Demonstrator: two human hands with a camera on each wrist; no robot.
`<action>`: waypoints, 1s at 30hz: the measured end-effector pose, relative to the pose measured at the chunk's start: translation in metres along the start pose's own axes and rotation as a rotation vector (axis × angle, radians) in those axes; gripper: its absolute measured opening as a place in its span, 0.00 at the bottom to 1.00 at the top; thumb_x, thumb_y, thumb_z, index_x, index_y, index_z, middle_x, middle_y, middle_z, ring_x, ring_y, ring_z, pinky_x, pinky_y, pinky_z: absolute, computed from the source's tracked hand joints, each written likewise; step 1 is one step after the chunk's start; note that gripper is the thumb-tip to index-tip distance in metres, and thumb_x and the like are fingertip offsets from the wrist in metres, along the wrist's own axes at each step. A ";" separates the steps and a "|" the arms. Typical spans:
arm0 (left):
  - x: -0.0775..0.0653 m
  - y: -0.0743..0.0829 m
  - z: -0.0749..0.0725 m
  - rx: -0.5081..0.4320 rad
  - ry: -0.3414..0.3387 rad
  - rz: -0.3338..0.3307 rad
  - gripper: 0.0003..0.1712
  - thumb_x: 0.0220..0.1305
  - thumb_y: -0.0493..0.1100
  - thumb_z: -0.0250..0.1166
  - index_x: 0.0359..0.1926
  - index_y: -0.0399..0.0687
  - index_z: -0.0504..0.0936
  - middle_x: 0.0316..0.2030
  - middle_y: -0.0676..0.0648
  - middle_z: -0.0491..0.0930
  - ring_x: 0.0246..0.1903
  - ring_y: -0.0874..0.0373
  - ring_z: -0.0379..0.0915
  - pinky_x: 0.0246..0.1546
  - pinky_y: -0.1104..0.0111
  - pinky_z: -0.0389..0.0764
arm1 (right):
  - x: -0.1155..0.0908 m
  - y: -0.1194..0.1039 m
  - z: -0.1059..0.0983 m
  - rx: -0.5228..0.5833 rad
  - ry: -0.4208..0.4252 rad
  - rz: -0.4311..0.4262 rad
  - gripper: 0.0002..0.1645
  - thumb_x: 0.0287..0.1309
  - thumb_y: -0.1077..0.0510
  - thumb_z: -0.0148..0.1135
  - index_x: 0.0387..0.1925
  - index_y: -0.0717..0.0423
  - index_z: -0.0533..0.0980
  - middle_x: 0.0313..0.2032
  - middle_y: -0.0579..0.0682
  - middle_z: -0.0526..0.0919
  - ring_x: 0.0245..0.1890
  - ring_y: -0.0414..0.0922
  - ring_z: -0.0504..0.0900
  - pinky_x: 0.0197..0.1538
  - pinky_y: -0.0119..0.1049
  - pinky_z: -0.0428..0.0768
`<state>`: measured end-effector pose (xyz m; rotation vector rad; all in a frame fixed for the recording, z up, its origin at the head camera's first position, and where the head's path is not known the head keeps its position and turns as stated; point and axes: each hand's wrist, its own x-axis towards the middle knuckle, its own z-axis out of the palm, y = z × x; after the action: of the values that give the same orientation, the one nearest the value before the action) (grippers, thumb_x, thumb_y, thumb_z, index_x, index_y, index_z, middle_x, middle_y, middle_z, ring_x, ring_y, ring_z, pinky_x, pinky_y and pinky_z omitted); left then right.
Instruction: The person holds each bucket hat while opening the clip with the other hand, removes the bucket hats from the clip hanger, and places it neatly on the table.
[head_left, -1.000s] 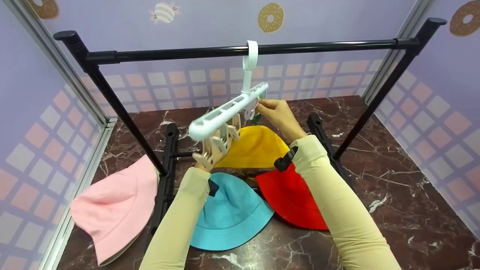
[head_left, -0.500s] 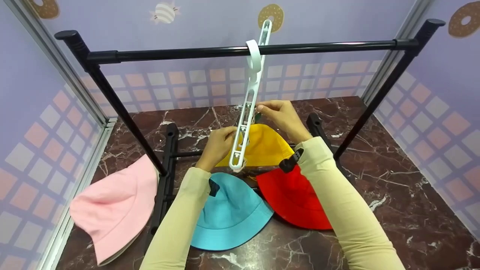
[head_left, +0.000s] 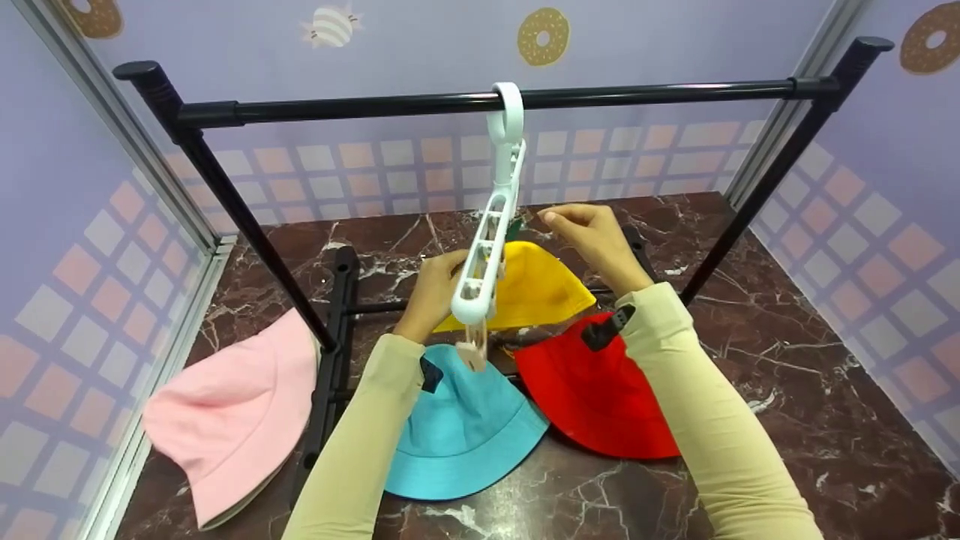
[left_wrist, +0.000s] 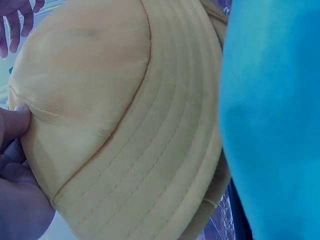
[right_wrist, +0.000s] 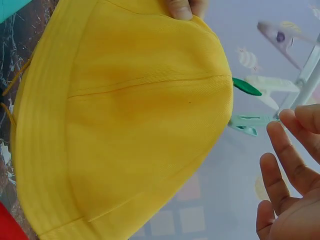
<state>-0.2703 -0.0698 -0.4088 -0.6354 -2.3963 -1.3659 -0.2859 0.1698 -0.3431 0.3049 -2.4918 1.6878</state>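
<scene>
A yellow bucket hat (head_left: 534, 289) hangs below the white clip hanger (head_left: 480, 259), its crown up. My left hand (head_left: 433, 292) pinches the side of the crown between thumb and fingers, which shows in the left wrist view. A mint-green clip (right_wrist: 247, 122) on the hanger meets the top of the crown; whether it bites the cloth cannot be told. Beside it a dark green leaf-shaped piece (right_wrist: 246, 86) sticks out of the crown. To the right of the hanger, my right hand (head_left: 596, 240) is apart from hat and clips, fingers loosely extended and holding nothing.
The hanger hooks over the bar (head_left: 360, 106) of a black rack. Below lie a blue hat (head_left: 457, 442), a red hat (head_left: 600, 405) and, outside the left foot, a pink hat (head_left: 232, 420). Patterned walls enclose the marble-look table (head_left: 810, 390).
The hanger has swung and tipped about its hook. My right hand has come away from the hanger's clips and moved right. The left hand stays at the yellow hat.
</scene>
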 end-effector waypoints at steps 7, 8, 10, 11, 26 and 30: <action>0.005 0.002 0.010 0.069 0.103 -0.010 0.11 0.67 0.36 0.59 0.45 0.36 0.84 0.39 0.39 0.86 0.26 0.53 0.73 0.30 0.66 0.73 | -0.007 0.002 -0.011 0.036 0.029 0.003 0.20 0.61 0.46 0.63 0.47 0.55 0.83 0.34 0.45 0.87 0.19 0.33 0.73 0.24 0.24 0.72; 0.006 0.002 0.011 0.068 0.107 -0.021 0.12 0.67 0.36 0.59 0.45 0.36 0.84 0.40 0.39 0.86 0.26 0.54 0.72 0.30 0.66 0.72 | -0.008 0.003 -0.013 0.048 0.033 -0.003 0.20 0.61 0.46 0.63 0.47 0.55 0.83 0.30 0.42 0.85 0.17 0.33 0.70 0.21 0.25 0.68; 0.006 0.007 0.013 0.060 0.121 -0.031 0.12 0.67 0.37 0.58 0.46 0.37 0.84 0.40 0.39 0.85 0.28 0.53 0.74 0.32 0.65 0.75 | -0.010 0.003 -0.017 0.062 0.040 -0.019 0.21 0.61 0.46 0.63 0.47 0.56 0.83 0.25 0.40 0.81 0.15 0.35 0.65 0.19 0.26 0.64; 0.006 0.009 0.014 0.054 0.129 -0.033 0.12 0.67 0.36 0.58 0.46 0.37 0.84 0.41 0.39 0.85 0.29 0.52 0.76 0.34 0.64 0.76 | -0.012 0.003 -0.018 0.064 0.044 -0.028 0.21 0.61 0.46 0.62 0.47 0.57 0.83 0.26 0.40 0.82 0.18 0.36 0.69 0.22 0.26 0.67; 0.009 0.023 0.037 -0.048 0.270 -0.091 0.12 0.69 0.39 0.58 0.46 0.40 0.85 0.36 0.41 0.86 0.31 0.51 0.79 0.34 0.65 0.78 | -0.034 -0.010 -0.042 0.077 0.077 -0.099 0.20 0.62 0.48 0.62 0.46 0.59 0.83 0.44 0.49 0.86 0.47 0.44 0.81 0.52 0.32 0.77; 0.010 0.030 0.042 -0.122 0.281 -0.068 0.11 0.68 0.38 0.58 0.45 0.39 0.85 0.32 0.40 0.85 0.28 0.52 0.76 0.31 0.67 0.75 | -0.042 -0.014 -0.049 0.079 0.078 -0.132 0.21 0.62 0.48 0.63 0.46 0.60 0.82 0.45 0.51 0.86 0.48 0.48 0.80 0.51 0.32 0.77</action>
<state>-0.2655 -0.0176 -0.4036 -0.3650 -2.1423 -1.5261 -0.2427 0.2150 -0.3208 0.3942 -2.2998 1.7133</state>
